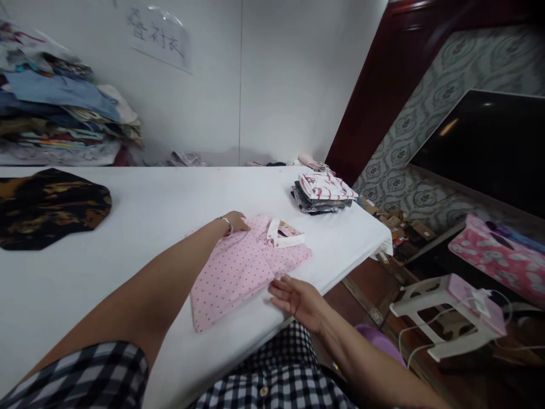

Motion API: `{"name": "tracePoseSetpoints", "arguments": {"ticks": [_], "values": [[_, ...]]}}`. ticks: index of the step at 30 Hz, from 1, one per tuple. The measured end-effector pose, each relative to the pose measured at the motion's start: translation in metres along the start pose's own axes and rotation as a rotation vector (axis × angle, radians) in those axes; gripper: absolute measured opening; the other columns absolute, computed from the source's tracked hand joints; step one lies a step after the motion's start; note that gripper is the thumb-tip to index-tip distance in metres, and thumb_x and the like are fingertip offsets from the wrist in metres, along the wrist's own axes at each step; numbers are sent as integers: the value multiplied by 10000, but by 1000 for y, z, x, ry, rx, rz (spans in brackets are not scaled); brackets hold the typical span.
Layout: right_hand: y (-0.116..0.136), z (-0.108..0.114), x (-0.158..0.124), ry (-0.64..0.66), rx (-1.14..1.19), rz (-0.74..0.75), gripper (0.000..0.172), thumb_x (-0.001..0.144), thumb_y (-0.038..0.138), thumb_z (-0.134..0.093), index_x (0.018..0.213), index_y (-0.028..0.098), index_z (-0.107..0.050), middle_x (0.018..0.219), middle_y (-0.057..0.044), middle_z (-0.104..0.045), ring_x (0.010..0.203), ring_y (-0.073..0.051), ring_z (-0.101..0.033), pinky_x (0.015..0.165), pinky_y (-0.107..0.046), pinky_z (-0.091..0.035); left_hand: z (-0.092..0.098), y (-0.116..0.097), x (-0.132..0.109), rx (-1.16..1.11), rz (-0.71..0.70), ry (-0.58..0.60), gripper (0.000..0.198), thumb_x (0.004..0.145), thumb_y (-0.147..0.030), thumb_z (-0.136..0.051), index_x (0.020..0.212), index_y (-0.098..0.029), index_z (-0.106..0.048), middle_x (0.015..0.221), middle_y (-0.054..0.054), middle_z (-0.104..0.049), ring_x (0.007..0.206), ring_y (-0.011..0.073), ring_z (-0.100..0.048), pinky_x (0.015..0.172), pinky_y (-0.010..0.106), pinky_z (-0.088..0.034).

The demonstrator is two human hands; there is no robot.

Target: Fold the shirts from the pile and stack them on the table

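Observation:
A pink dotted shirt (238, 272) with a white collar lies folded on the white-covered table (170, 196), its collar pointing to the right. My left hand (237, 221), with a bracelet at the wrist, rests on the shirt's far edge, left of the collar. Its fingers lie over the cloth and are partly hidden; it appears open. Close to the shirt's near edge is my right hand (298, 298), palm turned sideways and fingers stretched out. The fingertips are at or just beside the fabric, and nothing is held in them.
Folded clothes (326, 190) are stacked at the table's right end. A dark patterned garment (51, 207) lies on the left, with a large clothes pile (59, 108) behind it. A wall bounds the back. Beyond the right edge stand a plastic stool (455, 309) and a television (489, 147).

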State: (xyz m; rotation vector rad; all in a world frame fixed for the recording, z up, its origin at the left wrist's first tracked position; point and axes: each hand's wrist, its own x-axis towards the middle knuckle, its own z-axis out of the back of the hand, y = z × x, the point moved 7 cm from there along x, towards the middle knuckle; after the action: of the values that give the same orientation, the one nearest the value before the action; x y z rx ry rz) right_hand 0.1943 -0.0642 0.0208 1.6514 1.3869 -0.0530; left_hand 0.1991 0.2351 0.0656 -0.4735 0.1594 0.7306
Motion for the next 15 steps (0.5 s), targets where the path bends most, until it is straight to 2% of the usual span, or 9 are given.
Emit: {"name": "tracePoseSetpoints", "arguments": {"ticks": [3,5,8,12,15], "values": [[-3,-23,13,99,15,-51,278,798,315,-699,962,115,-597,952,-96,-677,854,-180,-676,805,-325,-560,0,4,-1,-1,22,-4,515,781,-398,-660,1236,-174,-568,1267,120,-595,1128,252,-577,920,372,-487],[-7,-34,21,119,13,-94,284,835,354,-663,982,120,-594,911,-82,-680,781,-156,-674,741,-290,-564,0,5,0,-1,30,-16,572,718,-408,-680,1242,-197,-586,1270,107,-614,1150,261,-577,906,307,-479],[-13,-44,32,123,7,-158,295,858,397,-635,954,120,-596,780,-48,-669,629,-119,-646,634,-243,-552,1,5,0,2,33,-27,597,681,-415,-675,1236,-208,-604,1268,93,-626,1156,263,-582,883,276,-476],[-21,-44,37,98,-48,-169,250,863,346,-638,905,103,-597,652,-22,-637,503,-93,-603,543,-214,-534,1,4,0,-7,24,-15,585,709,-399,-687,1240,-172,-592,1240,119,-634,1124,266,-595,869,296,-490],[-19,-32,30,62,-157,-100,266,812,336,-696,841,96,-587,661,-58,-651,573,-141,-661,512,-219,-531,0,4,2,-15,7,-14,485,797,-409,-653,1209,-162,-584,1216,116,-623,1091,246,-595,905,377,-494]]}}
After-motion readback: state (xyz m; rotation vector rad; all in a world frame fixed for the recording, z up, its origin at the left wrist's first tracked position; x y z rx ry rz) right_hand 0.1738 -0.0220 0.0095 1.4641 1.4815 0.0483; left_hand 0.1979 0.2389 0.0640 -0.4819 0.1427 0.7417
